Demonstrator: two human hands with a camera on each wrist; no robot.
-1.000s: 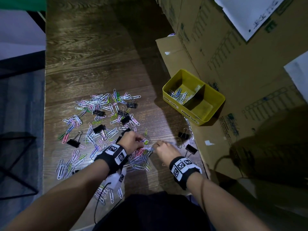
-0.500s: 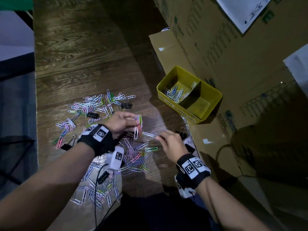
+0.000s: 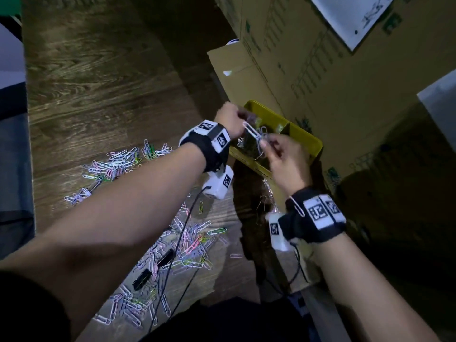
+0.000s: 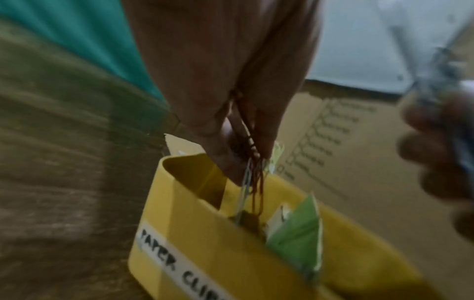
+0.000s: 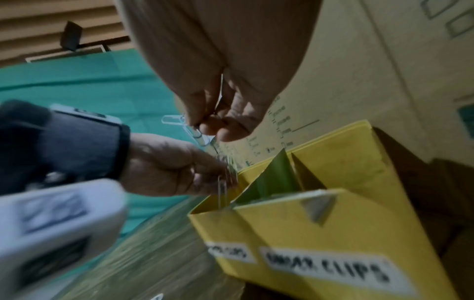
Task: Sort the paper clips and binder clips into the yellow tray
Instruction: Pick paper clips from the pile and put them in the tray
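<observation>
Both hands are above the yellow tray (image 3: 312, 144), which stands at the right edge of the wooden worktop (image 3: 103, 77), touching the cardboard boxes (image 3: 308, 70) behind it. The left hand (image 3: 230, 120) is over the left compartment of the tray. Its fingers are pressed together and they pinch a small bundle of paper clips (image 4: 252, 186) that hangs down with the ends inside this compartment. The front wall of this compartment carries a white label (image 4: 179, 270) with the handwritten words "PAPER CLIPS". The right hand (image 3: 286, 161) is just beside the left hand, a little nearer to the person. Its thumb and first fingers pinch some pale paper clips (image 3: 254, 133), and these clips stick up and to the left, toward the left hand.

In the right wrist view the tray has a divider (image 5: 271, 178) in the middle, and the right compartment has a label (image 5: 325, 266) that ends with "CLIPS"; the first word is too blurred to read. I cannot tell what lies on the bottom of the right compartment.

Many coloured paper clips (image 3: 190, 245) lie loose on the worktop, in the middle and toward the near edge, partly hidden under the left forearm. Another group (image 3: 121, 160) lies further to the left. A few black binder clips (image 3: 142, 277) lie among them near the near edge. Each wrist wears a black band (image 3: 312, 218) with white marker tags, and a white camera box (image 3: 219, 183) with a black cable hangs under the left wrist.
</observation>
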